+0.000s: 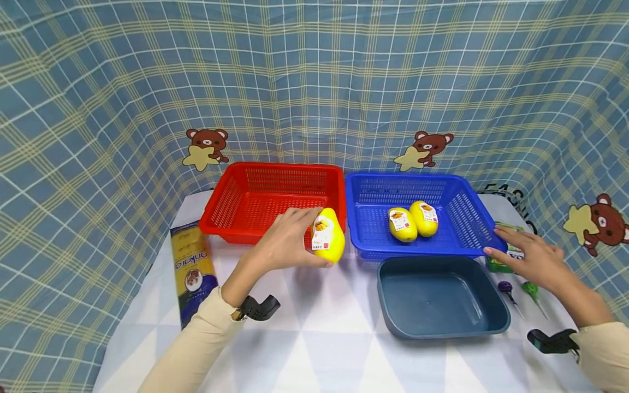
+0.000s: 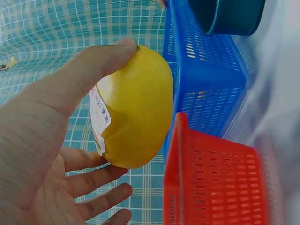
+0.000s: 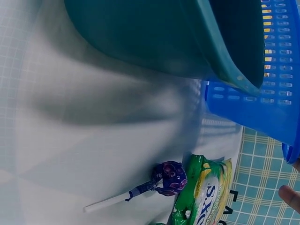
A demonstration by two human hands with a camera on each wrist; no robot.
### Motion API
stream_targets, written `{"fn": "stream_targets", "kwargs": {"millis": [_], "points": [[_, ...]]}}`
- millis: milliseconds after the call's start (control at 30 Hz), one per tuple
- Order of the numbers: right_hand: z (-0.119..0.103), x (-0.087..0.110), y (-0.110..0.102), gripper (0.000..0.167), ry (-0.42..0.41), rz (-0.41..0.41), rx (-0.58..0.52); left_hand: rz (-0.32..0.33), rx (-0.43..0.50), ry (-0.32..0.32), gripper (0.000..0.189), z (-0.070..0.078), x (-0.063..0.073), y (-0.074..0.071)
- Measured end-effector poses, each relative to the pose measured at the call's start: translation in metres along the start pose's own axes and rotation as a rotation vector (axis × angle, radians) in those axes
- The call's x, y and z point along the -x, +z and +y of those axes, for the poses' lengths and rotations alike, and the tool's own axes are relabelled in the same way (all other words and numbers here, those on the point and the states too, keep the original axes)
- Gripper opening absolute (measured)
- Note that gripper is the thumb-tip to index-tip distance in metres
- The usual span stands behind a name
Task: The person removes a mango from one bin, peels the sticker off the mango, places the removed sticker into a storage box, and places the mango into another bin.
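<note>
My left hand [image 1: 290,237] holds a yellow mango [image 1: 335,240] with a white label, over the near right corner of the red basket [image 1: 272,237]. In the left wrist view the thumb lies along one side of the mango [image 2: 140,110], with the fingertips at its other side. Two more labelled mangoes, one on the left [image 1: 403,232] and one on the right [image 1: 426,226], lie side by side in the blue basket [image 1: 363,240]. My right hand [image 1: 535,259] reaches to that basket's near right corner, its fairly straight fingertips right at the rim.
A dark teal tub [image 1: 427,305] stands before the blue basket. To its right lie a purple lollipop [image 1: 506,287], a green lollipop [image 1: 530,289] and a green packet [image 3: 204,192]. A pasta packet [image 1: 193,267] lies at the left. Behind hangs a plaid curtain [image 1: 314,82].
</note>
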State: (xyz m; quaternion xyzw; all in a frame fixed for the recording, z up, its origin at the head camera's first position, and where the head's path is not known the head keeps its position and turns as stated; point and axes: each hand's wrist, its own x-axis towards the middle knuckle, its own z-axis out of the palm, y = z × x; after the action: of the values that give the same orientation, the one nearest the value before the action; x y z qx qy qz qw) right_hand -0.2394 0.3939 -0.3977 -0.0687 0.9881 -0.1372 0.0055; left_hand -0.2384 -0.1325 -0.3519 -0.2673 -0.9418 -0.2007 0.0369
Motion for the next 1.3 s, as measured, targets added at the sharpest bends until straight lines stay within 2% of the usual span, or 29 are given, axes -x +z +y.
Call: {"fn": "stream_targets", "kwargs": {"millis": [300, 633, 1000, 1300], "points": [[-0.001, 0.0, 0.0, 0.08, 0.002, -0.003, -0.001, -0.007, 0.028, -0.022, 0.112, 0.0, 0.027, 0.013], [0.0, 0.001, 0.001, 0.082, 0.014, -0.004, -0.004, -0.001, 0.038, -0.047, 0.115, -0.006, 0.055, 0.028], [0.001, 0.001, 0.001, 0.081, 0.008, -0.003, -0.011, -0.013, 0.07, -0.054, 0.114, -0.011, 0.074, 0.046], [0.0, 0.0, 0.002, 0.08, -0.01, 0.008, -0.008, -0.042, 0.106, -0.084, 0.115, -0.019, 0.087, 0.06]]}}
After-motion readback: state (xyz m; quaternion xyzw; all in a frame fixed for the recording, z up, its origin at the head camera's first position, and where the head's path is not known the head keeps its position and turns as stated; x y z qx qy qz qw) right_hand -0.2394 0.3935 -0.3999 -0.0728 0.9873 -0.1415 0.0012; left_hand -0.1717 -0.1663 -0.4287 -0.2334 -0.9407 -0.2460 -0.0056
